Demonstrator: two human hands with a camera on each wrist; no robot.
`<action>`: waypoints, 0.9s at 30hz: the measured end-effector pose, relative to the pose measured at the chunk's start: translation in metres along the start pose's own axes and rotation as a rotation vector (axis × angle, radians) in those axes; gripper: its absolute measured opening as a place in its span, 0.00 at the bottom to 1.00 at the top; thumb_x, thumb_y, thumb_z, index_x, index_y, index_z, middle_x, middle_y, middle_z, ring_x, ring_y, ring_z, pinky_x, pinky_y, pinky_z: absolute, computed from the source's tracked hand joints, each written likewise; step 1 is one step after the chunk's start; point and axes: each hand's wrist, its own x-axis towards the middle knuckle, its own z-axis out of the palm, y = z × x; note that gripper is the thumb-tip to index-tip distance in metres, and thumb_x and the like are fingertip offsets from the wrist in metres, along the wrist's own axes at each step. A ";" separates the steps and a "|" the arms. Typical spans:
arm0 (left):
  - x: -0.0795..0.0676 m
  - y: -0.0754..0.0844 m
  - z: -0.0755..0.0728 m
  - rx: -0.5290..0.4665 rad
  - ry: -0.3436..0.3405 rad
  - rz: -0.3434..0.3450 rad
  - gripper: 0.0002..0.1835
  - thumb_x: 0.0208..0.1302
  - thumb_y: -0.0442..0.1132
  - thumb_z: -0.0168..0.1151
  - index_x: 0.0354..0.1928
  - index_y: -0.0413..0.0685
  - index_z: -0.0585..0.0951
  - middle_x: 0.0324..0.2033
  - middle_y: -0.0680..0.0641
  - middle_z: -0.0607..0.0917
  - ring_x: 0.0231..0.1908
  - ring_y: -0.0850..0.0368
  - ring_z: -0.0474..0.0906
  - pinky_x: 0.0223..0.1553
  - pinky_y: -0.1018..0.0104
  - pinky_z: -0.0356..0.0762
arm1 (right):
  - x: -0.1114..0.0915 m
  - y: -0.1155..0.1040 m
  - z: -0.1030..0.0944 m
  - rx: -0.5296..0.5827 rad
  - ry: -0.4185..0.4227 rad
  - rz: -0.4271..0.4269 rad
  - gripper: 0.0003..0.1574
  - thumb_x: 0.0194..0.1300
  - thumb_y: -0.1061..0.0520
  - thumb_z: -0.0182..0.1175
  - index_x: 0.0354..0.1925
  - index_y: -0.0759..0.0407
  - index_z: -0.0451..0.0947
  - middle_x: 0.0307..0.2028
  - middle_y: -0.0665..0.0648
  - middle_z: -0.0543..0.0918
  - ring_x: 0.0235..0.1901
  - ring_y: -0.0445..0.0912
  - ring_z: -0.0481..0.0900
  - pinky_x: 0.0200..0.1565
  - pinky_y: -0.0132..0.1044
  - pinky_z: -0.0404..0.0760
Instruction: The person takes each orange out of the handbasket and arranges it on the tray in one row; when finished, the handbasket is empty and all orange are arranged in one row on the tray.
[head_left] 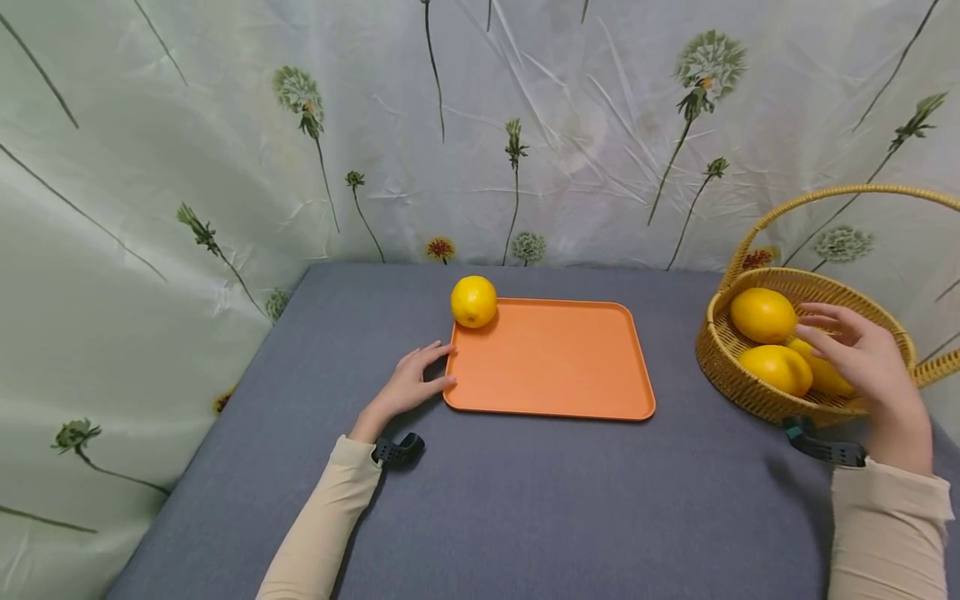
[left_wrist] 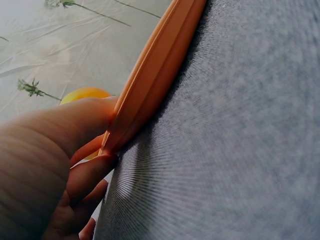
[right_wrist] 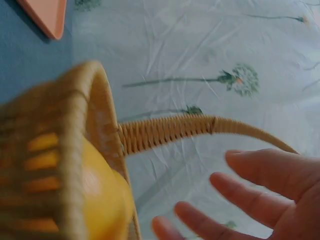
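My left hand (head_left: pixel 408 383) rests at the left edge of an orange rectangular tray (head_left: pixel 555 358). Its thumb and fingertips touch the rim, fingers fairly straight, as the left wrist view also shows. One yellow lemon (head_left: pixel 474 302) sits on the tray's back left corner. Over the right side of a wicker basket (head_left: pixel 723 371), my right hand (head_left: pixel 862 350) hovers with fingers spread and nothing held. Inside the basket lie three lemons (head_left: pixel 763 315); the hand partly covers one of them (head_left: pixel 821 371). In the right wrist view, the fingers (right_wrist: pixel 250 195) appear apart from the fruit.
The basket's tall arched handle (head_left: pixel 847 193) rises behind and right of my right hand. A grey cloth (head_left: pixel 525 508) covers the table, and a curtain with dandelion prints (head_left: pixel 585 142) hangs along its back and left. Both wrists wear dark straps (head_left: pixel 397 450).
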 end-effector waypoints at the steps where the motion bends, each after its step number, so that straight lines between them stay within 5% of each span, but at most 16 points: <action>1: 0.000 0.000 0.000 -0.001 -0.002 0.000 0.31 0.60 0.46 0.63 0.65 0.47 0.69 0.67 0.38 0.67 0.69 0.38 0.58 0.68 0.37 0.49 | 0.002 0.008 -0.002 -0.009 -0.014 0.011 0.27 0.69 0.50 0.51 0.65 0.47 0.64 0.40 0.30 0.70 0.33 0.17 0.67 0.30 0.12 0.71; 7: 0.000 0.000 -0.001 0.006 -0.004 0.009 0.31 0.60 0.46 0.63 0.65 0.46 0.69 0.66 0.37 0.67 0.69 0.39 0.58 0.69 0.37 0.49 | 0.020 0.073 -0.021 -0.068 -0.072 0.070 0.33 0.68 0.43 0.51 0.69 0.42 0.59 0.41 0.29 0.69 0.31 0.18 0.70 0.27 0.22 0.78; 11: 0.001 0.000 -0.001 0.002 -0.003 0.014 0.31 0.60 0.45 0.63 0.65 0.46 0.69 0.66 0.37 0.68 0.69 0.40 0.58 0.69 0.39 0.49 | 0.027 0.098 -0.029 -0.046 -0.135 0.060 0.31 0.68 0.42 0.50 0.67 0.36 0.58 0.38 0.26 0.67 0.31 0.22 0.76 0.27 0.28 0.82; 13: 0.001 0.000 0.000 0.005 -0.002 0.017 0.31 0.60 0.45 0.63 0.65 0.45 0.69 0.66 0.38 0.68 0.69 0.40 0.59 0.69 0.39 0.49 | 0.027 0.095 -0.031 -0.029 -0.174 0.083 0.34 0.68 0.44 0.50 0.70 0.41 0.55 0.46 0.40 0.74 0.30 0.25 0.77 0.28 0.33 0.83; 18: 0.002 -0.001 0.000 0.015 0.002 0.025 0.31 0.60 0.45 0.63 0.65 0.45 0.69 0.65 0.38 0.69 0.69 0.40 0.59 0.69 0.38 0.50 | 0.020 0.080 -0.031 -0.127 -0.238 0.174 0.32 0.68 0.40 0.48 0.67 0.27 0.50 0.44 0.40 0.74 0.29 0.28 0.79 0.29 0.37 0.84; 20: 0.002 -0.001 0.000 0.015 0.004 0.025 0.31 0.60 0.45 0.63 0.65 0.45 0.70 0.65 0.38 0.69 0.69 0.39 0.59 0.69 0.38 0.50 | 0.015 0.066 -0.028 -0.158 -0.299 0.192 0.34 0.69 0.39 0.47 0.69 0.30 0.47 0.44 0.42 0.74 0.29 0.33 0.82 0.30 0.37 0.84; 23: 0.002 -0.001 0.000 0.016 0.006 0.021 0.31 0.60 0.45 0.63 0.65 0.45 0.70 0.66 0.38 0.69 0.69 0.39 0.59 0.68 0.38 0.50 | 0.006 0.034 -0.021 -0.182 -0.411 0.198 0.44 0.72 0.43 0.44 0.74 0.56 0.37 0.55 0.80 0.64 0.29 0.40 0.83 0.33 0.37 0.85; 25: 0.002 -0.001 0.000 0.017 0.004 0.017 0.31 0.60 0.46 0.63 0.65 0.46 0.69 0.66 0.38 0.69 0.69 0.39 0.59 0.68 0.37 0.50 | 0.001 0.014 -0.015 -0.203 -0.443 0.173 0.46 0.73 0.46 0.44 0.70 0.73 0.35 0.58 0.90 0.52 0.29 0.41 0.83 0.32 0.35 0.84; 27: 0.001 -0.001 0.000 0.021 0.003 0.017 0.31 0.60 0.46 0.63 0.65 0.46 0.69 0.66 0.38 0.69 0.69 0.39 0.59 0.68 0.37 0.50 | -0.002 0.001 -0.009 -0.243 -0.416 0.160 0.45 0.72 0.47 0.45 0.69 0.76 0.37 0.58 0.89 0.53 0.27 0.35 0.81 0.31 0.32 0.83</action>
